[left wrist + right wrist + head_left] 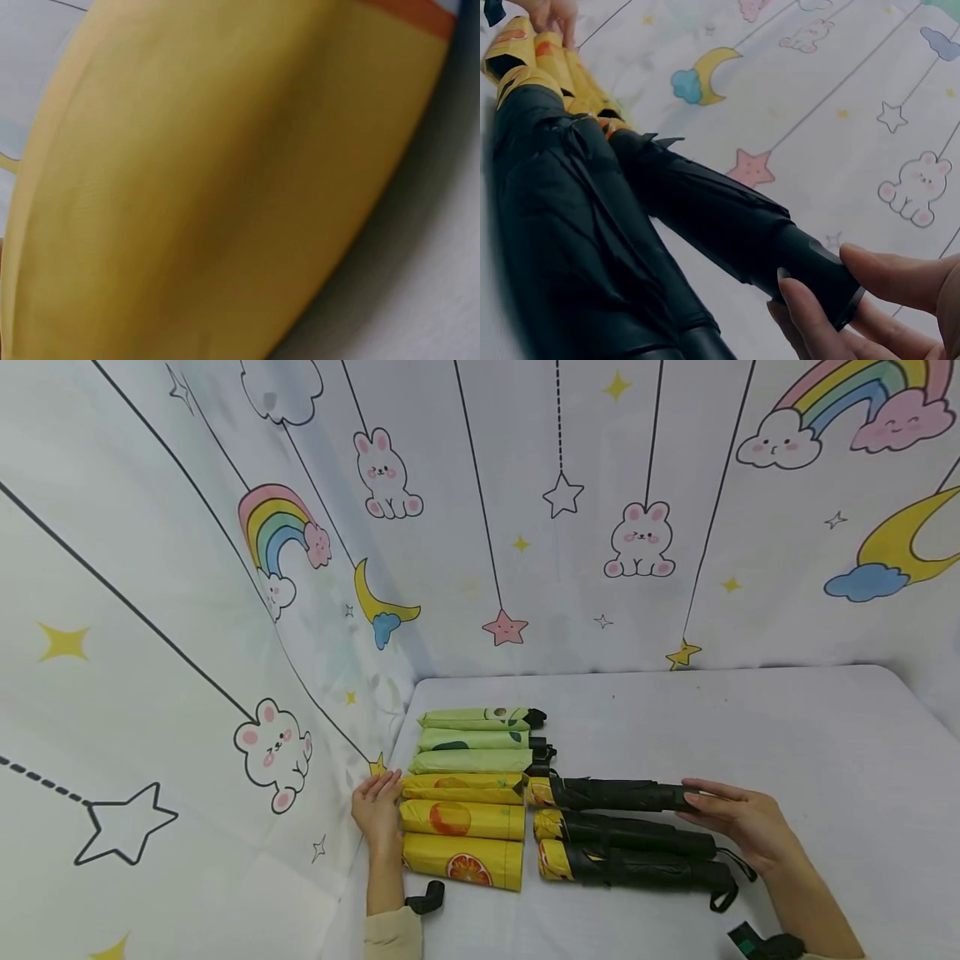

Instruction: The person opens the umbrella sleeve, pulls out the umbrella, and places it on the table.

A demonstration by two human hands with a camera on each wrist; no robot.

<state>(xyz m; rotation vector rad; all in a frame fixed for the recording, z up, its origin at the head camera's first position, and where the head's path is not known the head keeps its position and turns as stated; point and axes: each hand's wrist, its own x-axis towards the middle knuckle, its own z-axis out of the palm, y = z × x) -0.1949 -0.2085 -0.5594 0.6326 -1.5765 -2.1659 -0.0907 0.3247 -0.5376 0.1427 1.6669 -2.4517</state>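
Observation:
Three yellow sleeves with orange prints, one of them the nearest sleeve (461,860), lie side by side. At their right ends lie three folded umbrellas with black outsides and yellow tips. My right hand (738,822) holds the handle end of the farthest black umbrella (622,794), thumb on one side and fingers on the other. That umbrella's yellow tip meets the right end of the farthest yellow sleeve (461,787). My left hand (377,810) touches the left ends of the yellow sleeves, its fingers fairly straight. A yellow sleeve (187,172) fills most of the left wrist view.
Beyond the yellow sleeves lie three green umbrellas, among them a middle green umbrella (472,740), with dark ends pointing right. Two more black umbrellas, including the nearest one (645,867), have wrist straps. White cloth printed with rabbits and stars hangs behind and left of the white table (750,727).

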